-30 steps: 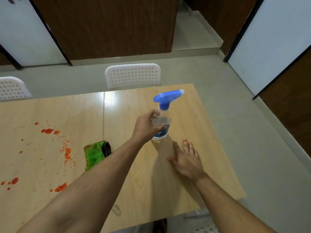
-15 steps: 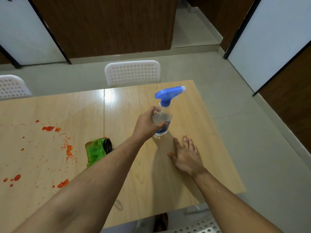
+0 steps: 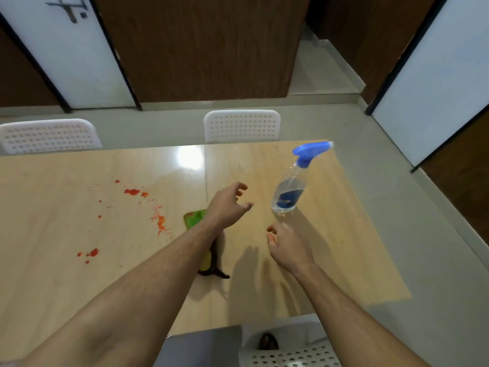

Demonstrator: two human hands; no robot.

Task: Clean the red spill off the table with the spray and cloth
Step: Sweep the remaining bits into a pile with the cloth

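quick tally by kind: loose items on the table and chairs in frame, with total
Spray bottle: 1
Green cloth: 1
White chairs: 3, two across the table, one at the near edge
Total: 5
The red spill is not counted as an item.

- A light wooden desk (image 3: 264, 300) carries everything, with a seam running down its middle.
- Red spill (image 3: 160, 221) spatters lie scattered on its left half.
- A green cloth (image 3: 195, 218) lies near the seam.
- A clear spray bottle (image 3: 289, 193) with a blue trigger head stands on the right half.
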